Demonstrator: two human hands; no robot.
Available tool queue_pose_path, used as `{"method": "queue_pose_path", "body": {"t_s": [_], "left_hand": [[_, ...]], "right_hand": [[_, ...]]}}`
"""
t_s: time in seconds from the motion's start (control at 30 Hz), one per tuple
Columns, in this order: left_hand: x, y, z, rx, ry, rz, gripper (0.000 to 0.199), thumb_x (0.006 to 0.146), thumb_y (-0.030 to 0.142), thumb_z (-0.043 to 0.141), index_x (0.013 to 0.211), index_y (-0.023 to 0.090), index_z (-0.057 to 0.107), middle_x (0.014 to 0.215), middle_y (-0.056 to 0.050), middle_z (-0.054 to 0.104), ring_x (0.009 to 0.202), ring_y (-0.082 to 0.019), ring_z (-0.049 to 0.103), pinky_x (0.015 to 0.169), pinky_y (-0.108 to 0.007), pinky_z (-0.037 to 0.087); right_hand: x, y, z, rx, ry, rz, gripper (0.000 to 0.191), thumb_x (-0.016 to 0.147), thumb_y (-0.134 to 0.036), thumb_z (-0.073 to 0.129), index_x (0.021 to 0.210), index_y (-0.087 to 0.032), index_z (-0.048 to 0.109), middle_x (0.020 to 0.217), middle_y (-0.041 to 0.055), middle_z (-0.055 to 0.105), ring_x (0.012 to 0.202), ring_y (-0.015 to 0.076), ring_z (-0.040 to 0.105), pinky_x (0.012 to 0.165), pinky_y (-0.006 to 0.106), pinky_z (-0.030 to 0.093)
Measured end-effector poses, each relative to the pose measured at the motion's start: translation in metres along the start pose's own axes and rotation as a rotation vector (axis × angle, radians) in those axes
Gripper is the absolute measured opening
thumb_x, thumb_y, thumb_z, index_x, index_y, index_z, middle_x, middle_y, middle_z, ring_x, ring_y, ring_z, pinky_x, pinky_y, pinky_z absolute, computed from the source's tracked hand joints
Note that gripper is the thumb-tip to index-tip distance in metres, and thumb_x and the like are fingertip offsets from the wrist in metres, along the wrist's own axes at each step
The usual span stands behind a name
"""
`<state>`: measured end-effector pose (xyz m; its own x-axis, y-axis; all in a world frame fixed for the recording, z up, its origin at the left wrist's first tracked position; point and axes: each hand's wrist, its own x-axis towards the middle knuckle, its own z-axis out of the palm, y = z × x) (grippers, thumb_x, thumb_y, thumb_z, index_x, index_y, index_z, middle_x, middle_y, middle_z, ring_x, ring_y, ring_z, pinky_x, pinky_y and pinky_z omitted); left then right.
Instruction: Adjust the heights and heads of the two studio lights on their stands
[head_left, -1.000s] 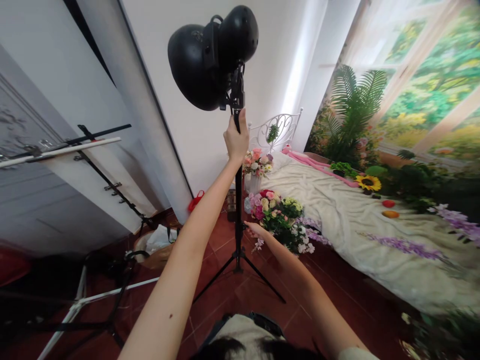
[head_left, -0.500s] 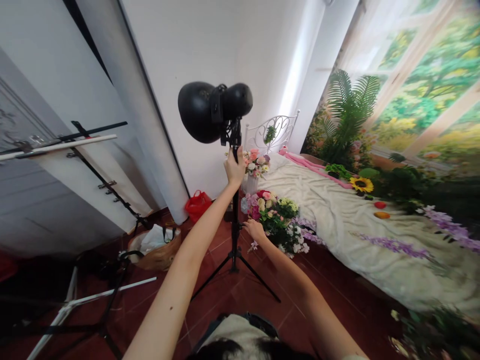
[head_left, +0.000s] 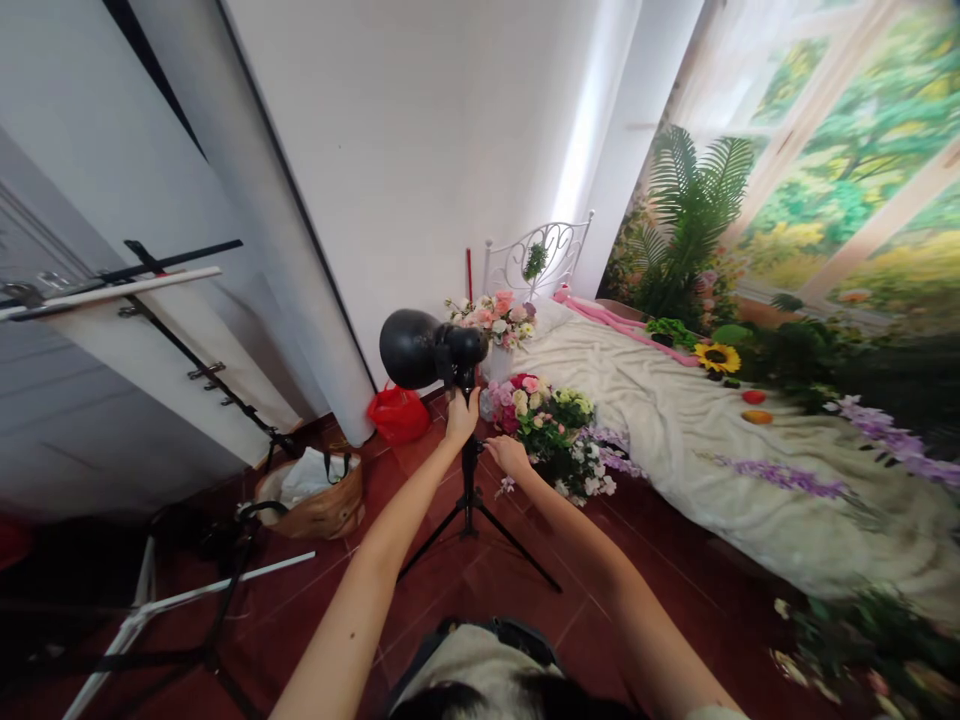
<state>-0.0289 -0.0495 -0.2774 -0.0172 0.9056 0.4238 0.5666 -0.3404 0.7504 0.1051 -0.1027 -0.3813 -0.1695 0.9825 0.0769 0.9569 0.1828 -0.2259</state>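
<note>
A black studio light point(head_left: 420, 349) with a round reflector sits atop a black light stand point(head_left: 469, 490), its reflector facing left. Just below the lamp, my left hand point(head_left: 461, 415) is wrapped round the upper pole. My right hand point(head_left: 508, 455) is lower, its fingers pinched at a knob point(head_left: 481, 447) on the stand's right side. The stand's legs are spread on the red tiled floor point(head_left: 517, 620). Fingers hide part of the pole and most of the knob.
Flower bunches point(head_left: 544, 420) stand right of the stand, beside a bed point(head_left: 660, 420) with a cream blanket. To the left are a wicker basket point(head_left: 322, 505), a red bag point(head_left: 399, 413), a white pole frame point(head_left: 142, 610) and a backdrop stand point(head_left: 202, 370).
The studio light and my left hand have come down a good way, and the stand is shorter. My right hand has stayed at the knob.
</note>
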Motion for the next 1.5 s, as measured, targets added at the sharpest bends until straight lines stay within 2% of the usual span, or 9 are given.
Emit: {"method": "queue_pose_path", "body": {"t_s": [0.23, 0.43, 0.8, 0.87, 0.97, 1.13, 1.3, 1.37, 1.5], "left_hand": [[-0.042, -0.042, 0.02, 0.158, -0.288, -0.181, 0.05, 0.096, 0.051, 0.031, 0.099, 0.012, 0.062, 0.089, -0.015, 0.071, 0.088, -0.023, 0.069, 0.077, -0.03, 0.05], [-0.041, -0.053, 0.018, 0.244, -0.389, -0.114, 0.049, 0.096, 0.052, 0.031, 0.099, 0.017, 0.065, 0.099, -0.011, 0.072, 0.094, -0.021, 0.068, 0.081, -0.028, 0.049], [-0.048, -0.049, 0.009, 0.379, -0.431, -0.22, 0.06, 0.091, 0.064, 0.028, 0.12, 0.021, 0.057, 0.112, -0.012, 0.069, 0.103, -0.027, 0.066, 0.083, -0.033, 0.051], [-0.048, -0.047, 0.007, 0.401, -0.45, -0.233, 0.06, 0.091, 0.064, 0.027, 0.123, 0.022, 0.055, 0.115, -0.013, 0.069, 0.104, -0.027, 0.066, 0.085, -0.034, 0.051], [-0.048, -0.043, 0.003, 0.42, -0.464, -0.246, 0.061, 0.091, 0.064, 0.026, 0.126, 0.022, 0.053, 0.119, -0.014, 0.067, 0.106, -0.027, 0.065, 0.086, -0.034, 0.051], [-0.05, -0.04, -0.002, 0.435, -0.455, -0.269, 0.061, 0.092, 0.062, 0.024, 0.13, 0.023, 0.05, 0.12, -0.014, 0.066, 0.107, -0.025, 0.065, 0.086, -0.032, 0.051], [-0.052, -0.04, -0.002, 0.432, -0.448, -0.253, 0.061, 0.091, 0.063, 0.026, 0.128, 0.022, 0.053, 0.115, -0.013, 0.068, 0.103, -0.026, 0.066, 0.085, -0.033, 0.051], [-0.052, -0.04, -0.002, 0.424, -0.434, -0.237, 0.06, 0.092, 0.063, 0.026, 0.127, 0.022, 0.053, 0.117, -0.013, 0.068, 0.103, -0.026, 0.066, 0.084, -0.033, 0.051], [-0.052, -0.038, -0.002, 0.44, -0.431, -0.241, 0.062, 0.092, 0.062, 0.025, 0.125, 0.019, 0.054, 0.113, -0.015, 0.069, 0.102, -0.026, 0.067, 0.082, -0.032, 0.05]], "right_hand": [[-0.002, 0.002, -0.003, 0.084, 0.028, 0.061, 0.037, 0.099, -0.042, 0.038, 0.102, -0.024, 0.071, 0.098, 0.0074, 0.072, 0.093, 0.0187, 0.064, 0.076, 0.023, 0.044], [-0.003, 0.005, 0.003, 0.27, 0.065, 0.107, 0.033, 0.097, -0.042, 0.042, 0.095, -0.025, 0.069, 0.091, 0.0058, 0.073, 0.083, 0.0178, 0.066, 0.069, 0.022, 0.043], [0.008, -0.002, 0.03, 1.035, -0.079, 0.351, 0.034, 0.098, -0.04, 0.038, 0.08, -0.018, 0.057, 0.054, -0.0037, 0.055, 0.042, 0.0093, 0.047, 0.044, 0.019, 0.038], [0.008, -0.008, 0.03, 1.16, -0.091, 0.443, 0.035, 0.099, -0.039, 0.041, 0.084, -0.014, 0.06, 0.063, -0.0006, 0.059, 0.05, 0.0097, 0.052, 0.05, 0.021, 0.045], [0.008, -0.016, 0.026, 1.273, -0.086, 0.5, 0.029, 0.095, -0.038, 0.053, 0.107, -0.013, 0.061, 0.099, 0.0061, 0.064, 0.081, 0.0148, 0.063, 0.072, 0.031, 0.055], [0.006, -0.022, 0.017, 1.289, -0.06, 0.469, 0.034, 0.093, -0.035, 0.057, 0.122, -0.016, 0.056, 0.121, 0.0087, 0.058, 0.102, 0.0203, 0.06, 0.086, 0.041, 0.054], [-0.002, -0.013, 0.016, 1.203, -0.035, 0.458, 0.034, 0.094, -0.042, 0.054, 0.108, -0.012, 0.059, 0.092, 0.0063, 0.065, 0.072, 0.0138, 0.063, 0.065, 0.028, 0.053], [-0.007, -0.007, 0.016, 1.013, -0.011, 0.342, 0.033, 0.094, -0.044, 0.052, 0.105, -0.015, 0.058, 0.084, 0.0045, 0.065, 0.065, 0.0133, 0.062, 0.061, 0.025, 0.05], [-0.015, -0.001, 0.013, 0.487, 0.043, 0.061, 0.03, 0.093, -0.04, 0.051, 0.115, -0.02, 0.056, 0.101, 0.0063, 0.067, 0.092, 0.0173, 0.064, 0.079, 0.025, 0.047]]}}
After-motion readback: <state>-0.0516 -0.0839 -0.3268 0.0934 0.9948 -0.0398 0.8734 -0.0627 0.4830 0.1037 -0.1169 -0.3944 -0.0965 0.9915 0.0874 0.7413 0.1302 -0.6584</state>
